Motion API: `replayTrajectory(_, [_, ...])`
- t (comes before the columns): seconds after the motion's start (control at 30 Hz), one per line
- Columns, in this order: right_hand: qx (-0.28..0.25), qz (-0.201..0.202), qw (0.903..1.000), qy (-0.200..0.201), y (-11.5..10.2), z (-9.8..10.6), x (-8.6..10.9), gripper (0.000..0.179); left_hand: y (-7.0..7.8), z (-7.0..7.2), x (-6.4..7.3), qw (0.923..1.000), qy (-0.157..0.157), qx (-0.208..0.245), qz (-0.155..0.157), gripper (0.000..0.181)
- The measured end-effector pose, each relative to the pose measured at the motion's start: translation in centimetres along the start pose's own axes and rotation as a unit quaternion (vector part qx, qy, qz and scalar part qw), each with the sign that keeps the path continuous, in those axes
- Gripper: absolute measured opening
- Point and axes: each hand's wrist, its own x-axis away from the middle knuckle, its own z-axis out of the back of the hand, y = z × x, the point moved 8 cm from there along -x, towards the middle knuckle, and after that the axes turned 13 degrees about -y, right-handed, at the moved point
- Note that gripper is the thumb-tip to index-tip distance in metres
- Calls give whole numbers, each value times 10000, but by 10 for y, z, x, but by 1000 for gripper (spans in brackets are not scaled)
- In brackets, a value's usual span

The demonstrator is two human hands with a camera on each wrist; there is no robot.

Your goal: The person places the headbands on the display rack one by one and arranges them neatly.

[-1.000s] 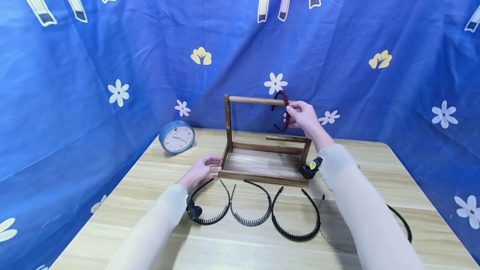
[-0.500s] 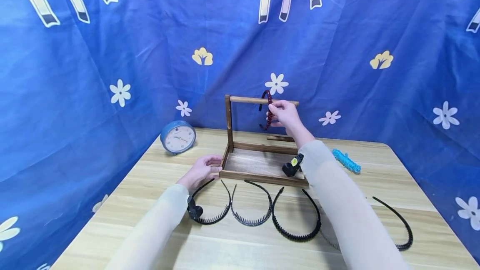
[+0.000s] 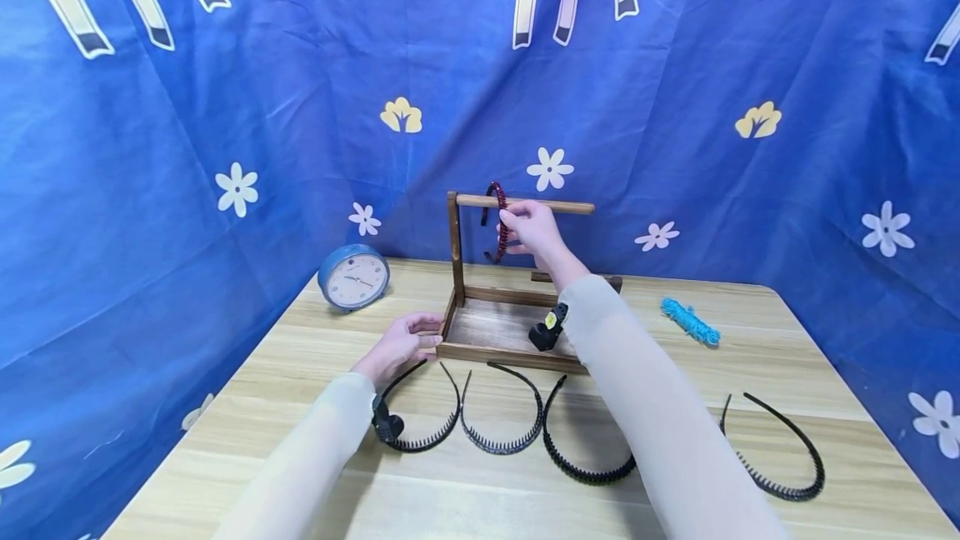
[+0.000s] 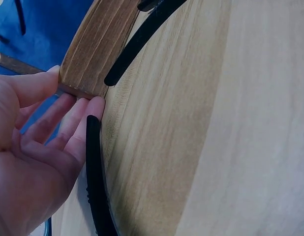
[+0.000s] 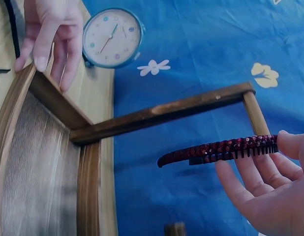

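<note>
The left grip point(image 4: 44, 147) touches the wooden tray point(image 4: 97, 49).

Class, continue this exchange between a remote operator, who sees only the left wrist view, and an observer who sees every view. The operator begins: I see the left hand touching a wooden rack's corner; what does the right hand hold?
Observer: The right hand pinches a dark red headband.
Operator: Does anything lie on the table to the right of the rack?
Observer: Yes, the head view shows a bundle of blue cord there.
Operator: Is the rack's upper bar held up at both ends?
Observer: No; the head view shows its right end standing free.
</note>
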Motion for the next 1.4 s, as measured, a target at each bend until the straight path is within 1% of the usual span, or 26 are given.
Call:
replayTrajectory(0.13, [16,-27,10000,-79,-2,-12,-4,25,-1,0,1,10000,24,32,40,48])
replayTrajectory(0.3, [-30,-64,9997,-230,-2,-27,-9,23,-1,0,1,10000,4,32,19,49])
replayTrajectory(0.63, [-31,-48,9996,-278,-3,-40,-13,24,1,0,1,9999,24,-107,-57,48])
replayTrajectory(0.93, [92,-130,9997,-185,-4,-45,-15,25,1,-1,3,9999,-37,-75,-113,49])
replayTrajectory(1.23, [-99,-146,9998,-122,-6,-46,-14,23,2,-1,4,10000,31,8,-58,48])
replayTrajectory(1.4, [-307,-182,9993,-119,-6,-44,-16,26,1,-2,3,10000,49,-6,-58,48])
